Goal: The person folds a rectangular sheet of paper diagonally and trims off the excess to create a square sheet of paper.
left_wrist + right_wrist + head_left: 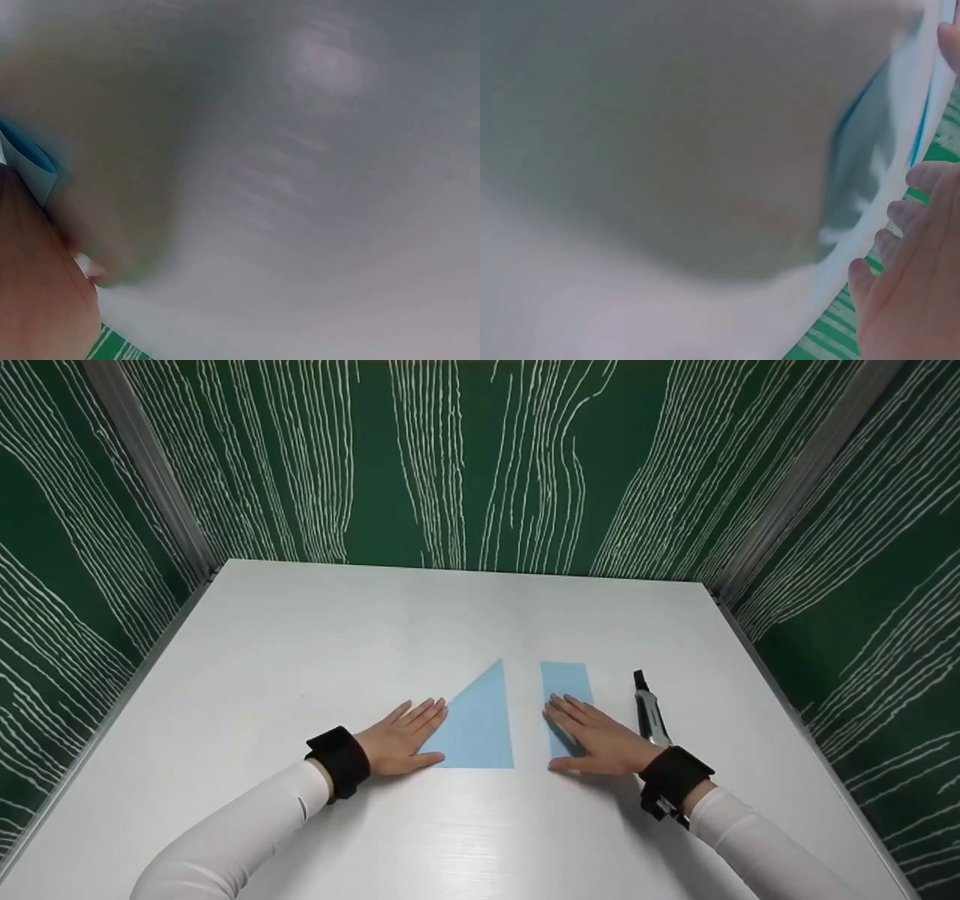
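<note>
Two pieces of light blue paper lie on the white table. The left piece (480,727) has a slanted upper-left edge and a straight right edge; my left hand (403,737) rests on its left side with fingers extended. In the left wrist view a bit of blue paper (30,165) appears folded or curled beside the hand. My right hand (600,737) lies over a narrow blue strip (566,679), fingers stretched out and touching it. A gap of bare table separates the pieces. Part of each piece is hidden under a hand.
Just right of the strip lies a grey and black utility knife (651,712), its lower end hidden behind my right hand and wristband. Green walls with white wavy lines (375,465) and grey corner posts (150,450) enclose the white table (360,622).
</note>
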Demonstrator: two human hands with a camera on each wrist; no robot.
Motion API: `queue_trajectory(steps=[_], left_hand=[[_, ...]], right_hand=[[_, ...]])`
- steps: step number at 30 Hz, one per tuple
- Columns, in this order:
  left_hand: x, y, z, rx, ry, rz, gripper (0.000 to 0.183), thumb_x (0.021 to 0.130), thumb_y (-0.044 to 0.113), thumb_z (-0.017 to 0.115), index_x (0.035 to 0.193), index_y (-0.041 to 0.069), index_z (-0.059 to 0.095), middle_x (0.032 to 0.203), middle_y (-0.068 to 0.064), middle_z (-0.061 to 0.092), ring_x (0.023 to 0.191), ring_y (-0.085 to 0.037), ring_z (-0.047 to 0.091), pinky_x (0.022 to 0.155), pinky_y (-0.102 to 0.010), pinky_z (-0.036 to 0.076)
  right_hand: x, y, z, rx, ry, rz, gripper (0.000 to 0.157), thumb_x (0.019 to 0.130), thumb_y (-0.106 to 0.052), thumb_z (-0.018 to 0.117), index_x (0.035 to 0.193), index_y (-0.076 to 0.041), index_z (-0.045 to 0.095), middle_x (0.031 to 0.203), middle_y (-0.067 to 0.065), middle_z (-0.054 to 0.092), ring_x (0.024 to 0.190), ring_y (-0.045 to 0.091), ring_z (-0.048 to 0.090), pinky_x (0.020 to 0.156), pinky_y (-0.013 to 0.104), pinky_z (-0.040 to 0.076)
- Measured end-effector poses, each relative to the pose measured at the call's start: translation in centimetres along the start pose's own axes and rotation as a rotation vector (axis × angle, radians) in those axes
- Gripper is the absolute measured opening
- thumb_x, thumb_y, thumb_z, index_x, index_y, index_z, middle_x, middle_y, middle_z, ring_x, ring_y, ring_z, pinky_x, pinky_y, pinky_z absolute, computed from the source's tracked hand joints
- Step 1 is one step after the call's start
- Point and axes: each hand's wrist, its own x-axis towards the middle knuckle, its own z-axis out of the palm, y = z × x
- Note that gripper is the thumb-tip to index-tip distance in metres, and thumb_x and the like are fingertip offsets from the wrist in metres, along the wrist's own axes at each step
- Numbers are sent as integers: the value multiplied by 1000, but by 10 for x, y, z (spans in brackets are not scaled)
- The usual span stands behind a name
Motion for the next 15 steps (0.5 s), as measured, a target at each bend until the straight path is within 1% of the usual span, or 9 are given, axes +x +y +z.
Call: queue_trajectory(steps=[3, 6, 11, 15], left_hand=[[0, 3, -3, -4, -13, -4, 81, 108, 54, 37, 165, 4, 9, 175, -12, 4, 164, -30, 5, 133, -54, 4], [0, 4, -4, 1, -15, -10, 80, 108, 53, 38, 165, 5, 9, 176, -11, 5, 164, -29, 5, 133, -53, 5], [-1, 5, -5, 14, -18, -14, 79, 109, 53, 37, 166, 7, 8, 176, -10, 4, 164, -28, 5, 133, -52, 5], [-3, 7, -7, 11, -19, -24, 78, 109, 51, 38, 166, 5, 10, 176, -10, 6, 164, -28, 6, 133, -53, 6]], right_hand=[[9, -14, 2, -24, -9, -28, 96, 97, -61, 60, 165, -8, 19, 173, 17, 14, 161, 41, 13, 129, 60, 16], [20, -29, 4, -37, -18, -59, 97, 97, -62, 59, 165, -6, 17, 174, 16, 13, 162, 39, 13, 130, 57, 16], [36, -50, 8, -17, -37, -97, 95, 100, -58, 58, 164, -2, 15, 173, 17, 13, 162, 37, 14, 130, 56, 18], [46, -61, 12, 6, -67, -95, 92, 102, -53, 56, 164, 1, 14, 173, 19, 13, 162, 37, 14, 130, 55, 20]])
